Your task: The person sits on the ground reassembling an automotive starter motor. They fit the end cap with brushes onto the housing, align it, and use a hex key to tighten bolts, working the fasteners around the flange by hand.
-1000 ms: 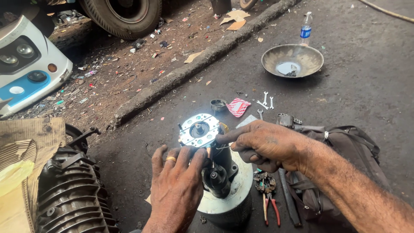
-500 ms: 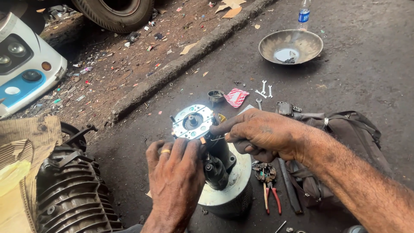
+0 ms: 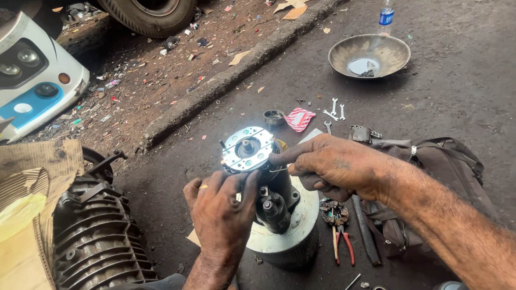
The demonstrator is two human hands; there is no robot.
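1. At the lower middle of the asphalt ground [image 3: 457, 102], a dark starter motor [image 3: 271, 201] stands upright on a round silver drum [image 3: 293, 236], with its shiny round end plate [image 3: 248, 149] facing up
2. Left hand [image 3: 223, 207]: fingers curled closed around the near side of the starter motor just below the end plate; thumb and fingertips touch the plate's lower rim
3. Right hand [image 3: 336, 166]: closed, forefinger extended to the right edge of the end plate; a thin metal tool [image 3: 278, 170] is pinched between thumb and fingers, tip at the plate's edge. The kind of tool cannot be told
4. Just right of the drum, on the ground: red-handled pliers [image 3: 344, 241], a small cluster of metal parts [image 3: 333, 209] and a long dark bar [image 3: 365, 231]
5. Right of these, under the right forearm: a dark tool bag [image 3: 430, 161] with straps
6. Beyond the end plate, toward the kerb [image 3: 236, 75]: a small round tin [image 3: 274, 116] and a red-and-white packet [image 3: 299, 118], just beside each other
7. Near the packet, farther right: several small spanners [image 3: 334, 110] lying flat
8. Toward the upper right edge: a shallow metal bowl [image 3: 369, 55] with small parts inside, and a plastic bottle [image 3: 386, 15] behind it
9. At the lower left corner: a ribbed engine block [image 3: 91, 236] beside torn cardboard [image 3: 27, 215]
10. At the upper left edge: a white and blue vehicle panel [image 3: 37, 80]; a tyre [image 3: 150, 13] at the top edge
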